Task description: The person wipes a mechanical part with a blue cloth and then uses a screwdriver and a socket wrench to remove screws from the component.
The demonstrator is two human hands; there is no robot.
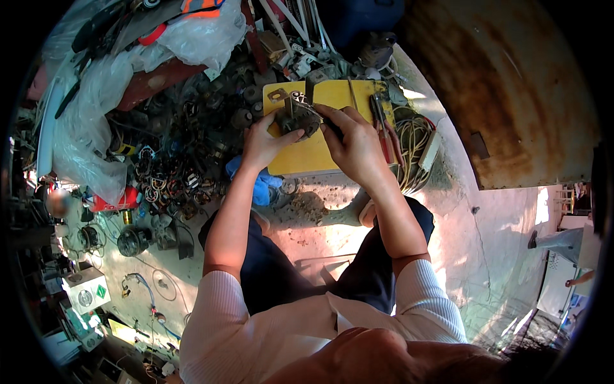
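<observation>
Over the yellow board (300,157), my left hand (261,146) is closed round a dark, greasy metal part (299,121) that looks like a small motor with a bracket. Its thumb presses on the near side. My right hand (355,144) grips a hand tool with a dark handle (333,130). The tool's bright metal end meets the top of the part; whether it is a screwdriver or pliers is not clear. Fingers hide much of both things.
On the board's right side lie several hand tools (382,125). Beside it sit coiled cable (412,150) and a blue cloth (257,182). Piled dark motor parts (185,173) and plastic sheeting (96,141) fill the left. A rusty metal panel (505,96) stands right; another person's leg (556,240) shows far right.
</observation>
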